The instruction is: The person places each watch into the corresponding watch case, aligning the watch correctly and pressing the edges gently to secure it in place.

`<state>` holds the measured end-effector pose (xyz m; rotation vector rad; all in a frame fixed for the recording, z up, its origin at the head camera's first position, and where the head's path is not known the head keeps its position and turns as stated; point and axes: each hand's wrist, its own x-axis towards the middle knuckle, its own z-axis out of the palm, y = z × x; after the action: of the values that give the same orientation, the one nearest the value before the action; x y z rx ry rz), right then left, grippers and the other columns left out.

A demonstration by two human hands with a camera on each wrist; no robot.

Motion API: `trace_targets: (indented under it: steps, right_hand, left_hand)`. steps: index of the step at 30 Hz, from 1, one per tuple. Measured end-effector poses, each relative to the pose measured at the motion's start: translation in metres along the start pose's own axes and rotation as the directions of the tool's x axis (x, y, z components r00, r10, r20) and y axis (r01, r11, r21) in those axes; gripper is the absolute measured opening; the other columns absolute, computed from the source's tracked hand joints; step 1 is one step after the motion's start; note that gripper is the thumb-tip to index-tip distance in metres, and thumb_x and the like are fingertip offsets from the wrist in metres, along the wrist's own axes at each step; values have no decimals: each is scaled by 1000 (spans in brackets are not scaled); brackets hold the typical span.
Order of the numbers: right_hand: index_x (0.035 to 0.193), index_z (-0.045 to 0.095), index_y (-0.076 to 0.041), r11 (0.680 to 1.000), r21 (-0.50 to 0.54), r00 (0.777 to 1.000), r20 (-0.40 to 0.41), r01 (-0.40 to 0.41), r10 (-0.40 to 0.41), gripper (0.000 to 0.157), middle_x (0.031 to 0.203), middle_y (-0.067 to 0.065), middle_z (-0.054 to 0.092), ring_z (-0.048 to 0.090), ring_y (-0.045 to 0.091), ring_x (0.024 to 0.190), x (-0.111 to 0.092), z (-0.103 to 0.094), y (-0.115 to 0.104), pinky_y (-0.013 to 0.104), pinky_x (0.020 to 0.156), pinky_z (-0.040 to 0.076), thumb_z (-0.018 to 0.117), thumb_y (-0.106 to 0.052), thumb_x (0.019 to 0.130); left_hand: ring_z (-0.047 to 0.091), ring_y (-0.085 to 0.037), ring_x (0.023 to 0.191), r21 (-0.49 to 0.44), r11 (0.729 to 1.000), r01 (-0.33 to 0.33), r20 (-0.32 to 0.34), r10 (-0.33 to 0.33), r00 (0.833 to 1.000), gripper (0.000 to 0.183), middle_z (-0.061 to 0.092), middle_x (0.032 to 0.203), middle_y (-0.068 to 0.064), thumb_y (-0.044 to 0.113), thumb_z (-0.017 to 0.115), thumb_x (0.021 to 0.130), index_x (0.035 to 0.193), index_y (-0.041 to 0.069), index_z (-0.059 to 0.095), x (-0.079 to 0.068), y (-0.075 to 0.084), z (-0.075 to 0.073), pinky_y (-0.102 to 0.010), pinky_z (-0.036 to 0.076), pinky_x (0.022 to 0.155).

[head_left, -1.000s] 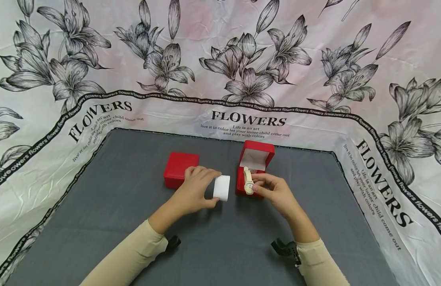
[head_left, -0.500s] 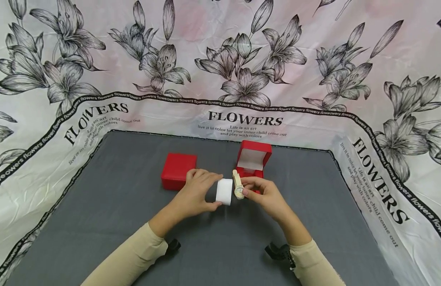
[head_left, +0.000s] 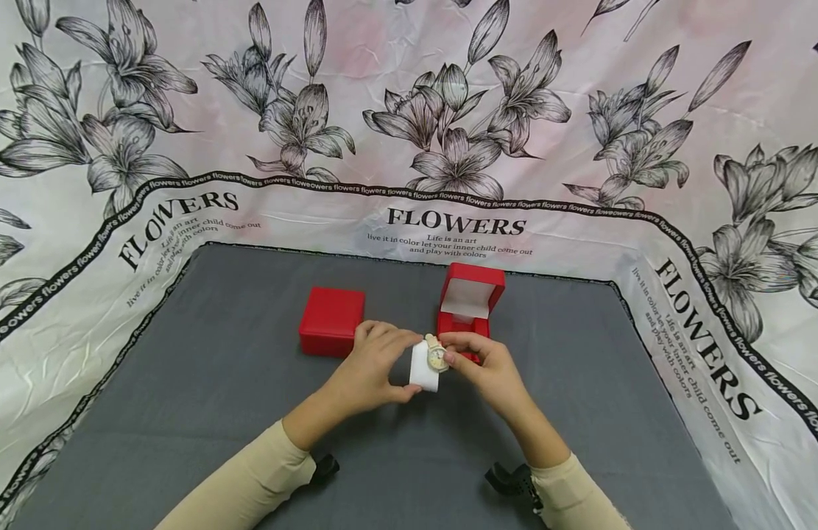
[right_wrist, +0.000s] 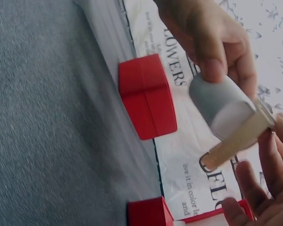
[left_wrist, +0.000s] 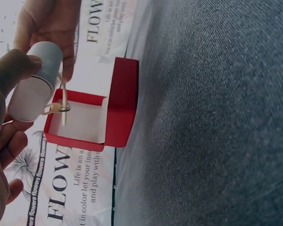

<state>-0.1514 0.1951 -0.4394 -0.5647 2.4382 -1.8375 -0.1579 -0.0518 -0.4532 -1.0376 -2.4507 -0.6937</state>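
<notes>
My left hand [head_left: 362, 372] pinches a small white watch pillow [head_left: 422, 377] between thumb and fingers, above the table. In my right hand [head_left: 491, 372] is a wristwatch [head_left: 437, 358] with a cream strap, held near its dial by thumb and fingertips. The watch overlaps the pillow's right side in the head view. The right wrist view shows the strap [right_wrist: 236, 141] unfastened, crossing the rounded pillow's [right_wrist: 212, 96] end, its buckle hanging free. From the left wrist, the strap [left_wrist: 64, 92] appears right beside the pillow [left_wrist: 30, 96].
Behind my right hand stands an open red box [head_left: 473, 274] with a white-lined lid. A shut red box [head_left: 332, 318] lies behind my left hand. Both rest on the grey tablecloth [head_left: 249, 316]; a flower-printed curtain [head_left: 316, 213] borders its far side.
My right hand has carried the watch leftward from in front of the open box to the pillow. My left hand has brought the pillow slightly right and nearer to me.
</notes>
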Motion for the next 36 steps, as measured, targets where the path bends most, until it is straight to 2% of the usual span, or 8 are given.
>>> trace_targets:
  steps: [5, 8, 10, 13, 16, 18, 29, 36]
  right_hand:
    - [119, 70, -3, 999, 40, 995, -103, -9, 13, 26, 105, 13, 70, 67, 17, 92, -3, 6, -4, 30, 83, 59, 73, -16, 96]
    - [122, 70, -9, 993, -95, 991, -108, 70, -80, 32, 120, 5, 67, 62, 16, 108, -5, 6, -6, 28, 93, 55, 78, -16, 92]
    - [127, 68, -14, 960, -227, 980, -77, 162, -183, 44, 128, 1, 64, 56, 17, 119, -5, 5, -7, 31, 100, 50, 84, -15, 86]
    - [132, 66, -17, 874, -388, 945, -24, 292, -327, 61, 135, 0, 61, 50, 19, 128, -5, 5, -10, 41, 108, 42, 91, -16, 77]
    - [130, 68, -15, 815, -465, 916, -18, 347, -400, 60, 130, 3, 64, 53, 22, 125, -6, 7, -12, 49, 108, 40, 92, -18, 75]
    - [127, 69, -14, 795, -495, 906, -35, 352, -422, 57, 127, 4, 66, 55, 22, 123, -6, 7, -13, 50, 108, 38, 93, -19, 75]
    - [119, 73, -12, 800, -491, 897, -79, 344, -435, 51, 122, 5, 70, 58, 22, 121, -8, 5, -14, 48, 111, 35, 94, -21, 73]
    - [113, 74, -14, 813, -472, 900, -86, 341, -427, 45, 118, 4, 71, 59, 21, 119, -5, 6, -14, 48, 112, 36, 93, -20, 74]
  left_hand:
    - [56, -16, 113, -99, 994, 42, -55, -48, 997, 69, 68, 127, 0, 35, 92, 72, 131, 13, 63, 0, 1, 0, -52, 33, 104]
    - [54, -15, 114, -210, 973, 95, -96, -117, 989, 69, 66, 126, 1, 34, 93, 72, 130, 15, 62, 0, 0, -3, -51, 32, 106]
    - [54, -15, 115, -263, 957, 124, -116, -159, 980, 70, 65, 126, 2, 33, 93, 71, 131, 16, 61, 0, -1, -6, -51, 30, 106]
    - [54, -17, 115, -301, 942, 148, -135, -196, 971, 70, 64, 128, 1, 32, 93, 72, 131, 16, 60, 0, -2, -9, -51, 30, 107]
    - [54, -18, 116, -297, 943, 150, -137, -197, 971, 70, 64, 129, 0, 33, 93, 73, 132, 15, 59, 0, -2, -10, -52, 30, 107]
    - [54, -17, 116, -292, 945, 148, -143, -196, 970, 70, 64, 129, 0, 33, 93, 73, 132, 15, 59, 0, -1, -10, -52, 31, 106]
    - [47, -18, 127, -315, 933, 176, -90, -214, 973, 85, 58, 139, -1, 33, 97, 69, 139, 16, 54, -1, 4, -11, -53, 29, 108]
    - [48, -19, 125, -309, 935, 176, -119, -222, 968, 83, 58, 138, -1, 30, 97, 68, 139, 16, 55, 0, 3, -16, -53, 31, 107]
